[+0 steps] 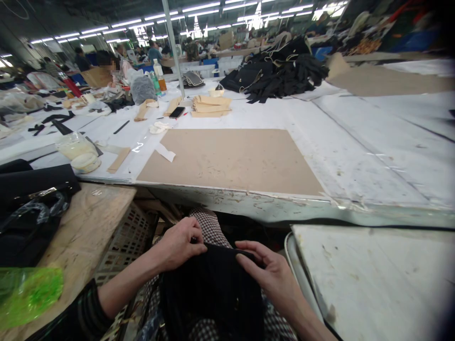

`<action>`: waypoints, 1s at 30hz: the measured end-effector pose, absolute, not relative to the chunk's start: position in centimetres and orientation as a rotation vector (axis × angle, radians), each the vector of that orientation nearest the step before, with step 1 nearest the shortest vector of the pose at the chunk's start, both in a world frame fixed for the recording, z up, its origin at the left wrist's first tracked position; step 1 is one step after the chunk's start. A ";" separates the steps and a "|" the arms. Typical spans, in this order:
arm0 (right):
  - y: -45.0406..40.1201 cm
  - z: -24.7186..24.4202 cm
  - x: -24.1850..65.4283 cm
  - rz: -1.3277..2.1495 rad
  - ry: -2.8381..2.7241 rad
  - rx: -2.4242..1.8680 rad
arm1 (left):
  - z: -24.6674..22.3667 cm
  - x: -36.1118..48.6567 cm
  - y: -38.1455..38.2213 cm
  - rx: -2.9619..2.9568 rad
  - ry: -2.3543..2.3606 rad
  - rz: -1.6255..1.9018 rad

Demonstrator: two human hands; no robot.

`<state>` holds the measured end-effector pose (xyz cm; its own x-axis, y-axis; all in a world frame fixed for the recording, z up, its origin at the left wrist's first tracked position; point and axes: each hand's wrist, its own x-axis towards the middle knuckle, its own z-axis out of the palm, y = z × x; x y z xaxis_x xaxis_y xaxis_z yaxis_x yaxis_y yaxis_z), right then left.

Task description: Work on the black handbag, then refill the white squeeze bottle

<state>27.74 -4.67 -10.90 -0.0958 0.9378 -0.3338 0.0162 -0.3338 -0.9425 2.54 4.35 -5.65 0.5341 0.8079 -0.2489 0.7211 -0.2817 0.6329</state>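
Across my lap lies a piece of black fabric [216, 284], its upper edge between my two hands. My left hand [183, 244] pinches that edge at its left corner, fingers curled. On the right side my right hand [268, 270] grips the same edge between thumb and fingers. The cloth hangs down over checkered trousers [209, 225]. Beyond my hands, a brown board [234, 161] lies flat on the white table, with a small white scrap [165, 153] on its left part.
The table edge [249, 203] runs just beyond my hands. A wooden board [88, 213] with black material sits left, a white panel [377, 274] right. Glue containers [85, 162], tan pieces [211, 105], a phone [177, 112] and black fabric heaps [280, 71] lie farther off.
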 end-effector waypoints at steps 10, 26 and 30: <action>-4.7 -11.2 27.5 1.571 -1.051 -1.414 | -5.8 2.5 4.5 1.846 1.302 0.079; 3.8 -5.8 26.1 1.613 -2.332 -1.040 | -4.1 3.6 3.4 1.859 1.273 0.119; 4.9 -5.7 24.1 1.618 -2.470 -0.848 | -4.1 2.5 3.3 1.859 1.240 0.128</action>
